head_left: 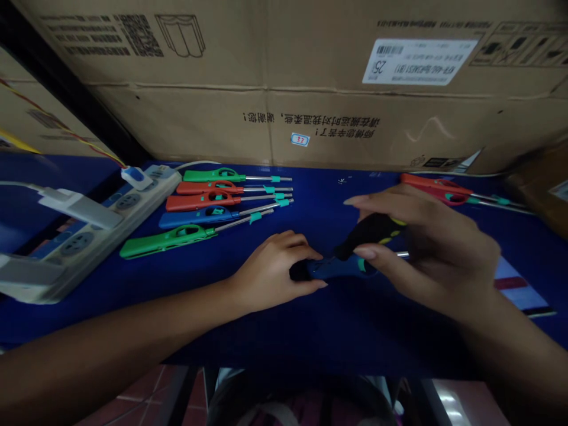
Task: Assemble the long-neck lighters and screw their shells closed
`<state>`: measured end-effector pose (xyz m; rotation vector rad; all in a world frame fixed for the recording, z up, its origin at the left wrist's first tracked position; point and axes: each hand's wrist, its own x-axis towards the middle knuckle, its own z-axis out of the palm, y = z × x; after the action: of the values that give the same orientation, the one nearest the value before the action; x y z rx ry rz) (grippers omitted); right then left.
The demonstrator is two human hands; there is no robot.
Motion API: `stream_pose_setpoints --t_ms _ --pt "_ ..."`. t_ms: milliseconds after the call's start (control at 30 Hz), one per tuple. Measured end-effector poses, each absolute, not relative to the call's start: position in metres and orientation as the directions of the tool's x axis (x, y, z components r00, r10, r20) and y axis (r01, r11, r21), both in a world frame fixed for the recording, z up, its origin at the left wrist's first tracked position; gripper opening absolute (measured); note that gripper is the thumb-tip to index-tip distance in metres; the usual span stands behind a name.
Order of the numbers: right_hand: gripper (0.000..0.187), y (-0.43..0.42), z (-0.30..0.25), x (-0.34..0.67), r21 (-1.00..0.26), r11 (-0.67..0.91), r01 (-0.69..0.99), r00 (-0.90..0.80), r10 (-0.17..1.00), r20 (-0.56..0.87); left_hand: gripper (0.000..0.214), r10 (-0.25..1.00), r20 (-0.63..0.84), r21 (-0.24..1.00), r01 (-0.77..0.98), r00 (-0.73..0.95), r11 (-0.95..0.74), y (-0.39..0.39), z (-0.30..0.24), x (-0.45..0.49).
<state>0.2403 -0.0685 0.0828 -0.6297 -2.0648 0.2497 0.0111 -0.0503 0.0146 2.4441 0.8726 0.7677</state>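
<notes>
My left hand (273,272) grips one end of a blue long-neck lighter (339,268) and presses it to the tabletop. The lighter's metal tube points to the right, partly hidden behind my right fingers. In my right hand (444,254) is a screwdriver with a black and yellow handle (370,235), pinched between thumb and fingers. It slants down to the left, its tip at the lighter's blue body; whether the tip sits in a screw I cannot make out. To the left lie several green, red and blue lighters (202,203) side by side, their tubes pointing right.
Red lighters (437,188) lie at the back right, by a brown object (544,183). A power strip (95,236) with plugs runs along the left. A large cardboard box (213,124) walls off the back of the blue table (248,328). A printed sheet (519,287) lies right.
</notes>
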Motion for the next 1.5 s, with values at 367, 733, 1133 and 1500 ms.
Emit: stream_pose_setpoints --t_ms 367,733,1133,1500 --pt "0.047 -0.071 0.103 0.232 -0.166 0.808 0.565 -0.547 0.518 0.657 0.032 0.667 0.389 0.539 0.43 0.636 -0.724 -0.049 0.011 0.01" --pt "0.057 -0.068 0.109 0.228 -0.151 0.749 0.645 -0.564 0.6 0.568 0.032 0.676 0.359 0.541 0.446 0.644 -0.713 -0.049 0.013 0.01" --pt "0.044 -0.066 0.094 0.229 -0.269 0.842 0.467 -0.527 0.51 0.68 0.031 0.658 0.365 0.53 0.434 0.658 -0.728 -0.049 0.014 0.011" --pt "0.055 -0.064 0.092 0.231 -0.345 0.85 0.399 -0.515 0.518 0.683 0.029 0.656 0.37 0.522 0.436 0.658 -0.733 -0.05 0.014 0.01"
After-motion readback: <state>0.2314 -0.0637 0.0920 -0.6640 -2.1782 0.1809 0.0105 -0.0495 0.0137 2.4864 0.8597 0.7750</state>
